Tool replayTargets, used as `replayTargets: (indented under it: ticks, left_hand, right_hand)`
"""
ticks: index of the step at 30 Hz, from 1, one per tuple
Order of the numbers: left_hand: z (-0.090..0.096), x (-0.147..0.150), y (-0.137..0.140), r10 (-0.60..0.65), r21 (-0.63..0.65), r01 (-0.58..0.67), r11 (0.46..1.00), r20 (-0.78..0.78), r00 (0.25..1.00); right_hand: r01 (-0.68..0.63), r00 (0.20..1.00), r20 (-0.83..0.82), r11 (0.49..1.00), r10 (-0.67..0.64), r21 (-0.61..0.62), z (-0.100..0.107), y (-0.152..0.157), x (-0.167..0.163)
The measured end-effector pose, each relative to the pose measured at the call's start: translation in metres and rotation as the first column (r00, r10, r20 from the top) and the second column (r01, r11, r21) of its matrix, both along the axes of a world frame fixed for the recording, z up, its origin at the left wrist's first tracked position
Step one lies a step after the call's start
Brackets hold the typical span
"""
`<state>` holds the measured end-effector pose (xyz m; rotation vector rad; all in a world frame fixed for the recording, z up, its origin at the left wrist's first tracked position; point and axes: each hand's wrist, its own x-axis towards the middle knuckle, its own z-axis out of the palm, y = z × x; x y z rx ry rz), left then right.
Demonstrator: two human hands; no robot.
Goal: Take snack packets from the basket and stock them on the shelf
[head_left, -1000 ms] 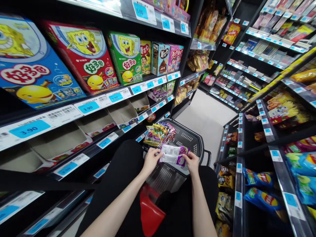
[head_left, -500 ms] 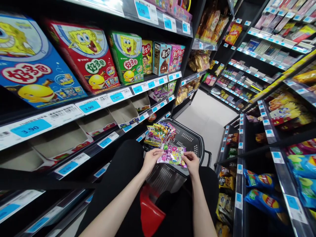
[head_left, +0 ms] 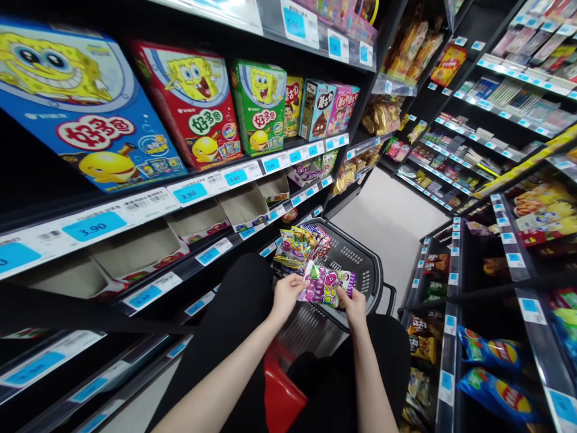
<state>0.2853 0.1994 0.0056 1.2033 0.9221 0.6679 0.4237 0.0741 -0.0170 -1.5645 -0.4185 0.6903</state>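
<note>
Left hand [head_left: 288, 294] and right hand [head_left: 354, 308] pinch purple packet [head_left: 328, 285], one at each end, over basket [head_left: 360, 240].
Snack pile [head_left: 300, 245] just beyond left hand; knees [head_left: 247, 276] either side; boxes [head_left: 198, 114] left, chip bags [head_left: 500, 394] right; packet hides part of basket.

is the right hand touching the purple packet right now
Touching. The head view shows the right hand gripping the right end of the purple packet, thumb laid over its front.

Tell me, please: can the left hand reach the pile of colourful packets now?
Probably yes: the colourful pile lies just beyond the left hand, with nothing visible between, though that hand holds the purple packet.
</note>
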Motion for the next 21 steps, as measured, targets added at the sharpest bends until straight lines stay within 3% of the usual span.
replayTargets:
  ticks: [6,10,15,21]
  left_hand:
    - [-0.016,0.0,0.008,-0.136,-0.14,0.148,0.979,0.088,0.987]
    - [-0.015,0.0,0.011,-0.194,0.0,0.194,0.981,0.095,0.976]
    - [-0.008,-0.005,0.009,-0.102,0.211,0.085,0.974,0.071,0.992]
    - [0.0,-0.006,0.005,-0.107,0.227,0.079,0.971,0.113,0.988]
  right_hand:
    - [-0.02,1.0,-0.016,1.0,0.02,0.006,0.002,0.003,-0.004]
    - [-0.033,0.996,0.078,0.999,0.033,0.005,0.002,0.0,0.001]
    - [-0.166,0.925,0.362,0.98,0.116,0.112,0.007,-0.004,0.007]
    - [-0.121,0.883,0.468,0.98,0.035,0.155,0.013,-0.008,0.008]
